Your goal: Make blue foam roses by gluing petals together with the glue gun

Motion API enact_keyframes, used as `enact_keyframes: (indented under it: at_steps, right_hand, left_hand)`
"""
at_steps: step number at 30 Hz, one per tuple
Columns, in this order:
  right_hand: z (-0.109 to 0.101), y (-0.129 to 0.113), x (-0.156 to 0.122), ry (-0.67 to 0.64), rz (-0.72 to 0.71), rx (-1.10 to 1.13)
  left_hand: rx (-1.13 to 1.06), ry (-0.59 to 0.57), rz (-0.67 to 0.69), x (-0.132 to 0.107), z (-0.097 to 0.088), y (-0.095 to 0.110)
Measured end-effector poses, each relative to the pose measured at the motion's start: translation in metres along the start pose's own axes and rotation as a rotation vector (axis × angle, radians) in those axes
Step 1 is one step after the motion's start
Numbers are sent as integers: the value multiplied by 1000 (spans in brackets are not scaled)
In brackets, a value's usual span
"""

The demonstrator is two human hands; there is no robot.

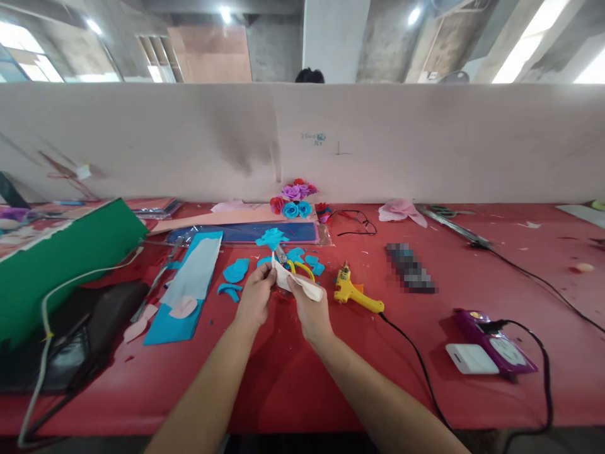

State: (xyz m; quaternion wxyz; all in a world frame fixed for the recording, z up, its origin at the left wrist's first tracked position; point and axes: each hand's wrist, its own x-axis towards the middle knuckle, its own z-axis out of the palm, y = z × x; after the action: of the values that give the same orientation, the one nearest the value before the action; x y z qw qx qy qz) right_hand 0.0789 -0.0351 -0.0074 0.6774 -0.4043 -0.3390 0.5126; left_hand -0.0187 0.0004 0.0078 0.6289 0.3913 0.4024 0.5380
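My left hand is closed around the thin stem of a blue paper flower, whose ruffled head points up. Between the fingers of my right hand is a strip of white paper, and its far end meets the stem beside my left fingertips. Just behind my hands lie scissors with yellow handles, partly covered. Cut blue paper petals are scattered on both sides of them. A yellow glue gun rests on the table to the right of my right hand.
On the red table stand finished paper roses at the back. Blue paper sheets and a green board lie left. A purple power strip with a white plug and cables sits right. A pale partition rises behind.
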Motion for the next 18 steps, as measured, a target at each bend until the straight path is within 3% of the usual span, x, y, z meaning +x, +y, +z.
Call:
enact_keyframes:
  at_steps: [12,15,18]
  right_hand:
    - [-2,-4,-3,-87,-49,-65]
    - [-6,-13,-4,-140,-86,-54]
    - [-12,-18,2,-149,-133,-55]
  left_hand:
    - [-48,73,11,7,-9,5]
    - [-117,141,-44,11,-18,12]
    - [-182,81,-148,10,-24,19]
